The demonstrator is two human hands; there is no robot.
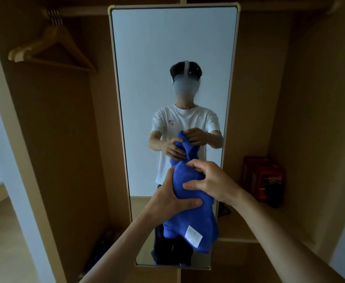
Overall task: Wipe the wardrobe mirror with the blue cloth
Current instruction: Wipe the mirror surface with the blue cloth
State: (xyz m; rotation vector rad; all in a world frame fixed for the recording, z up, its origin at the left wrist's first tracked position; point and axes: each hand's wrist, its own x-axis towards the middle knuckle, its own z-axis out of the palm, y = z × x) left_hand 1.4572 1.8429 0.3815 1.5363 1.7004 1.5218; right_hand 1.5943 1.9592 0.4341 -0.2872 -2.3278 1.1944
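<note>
Before mirror (173,48), both hands (190,193) bunching blue cloth (190,217).

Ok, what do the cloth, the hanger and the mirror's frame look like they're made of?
Blue cloth: soft napped fabric, likely microfibre; it drapes and carries a sewn white label. Hanger: pale matte wood with a metal hook. Mirror frame: thin, smooth, cream; painted metal or plastic, can't tell which.

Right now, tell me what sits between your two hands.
Head view: the bunched blue cloth, gripped by the left hand and right hand, before the mirror.
</note>
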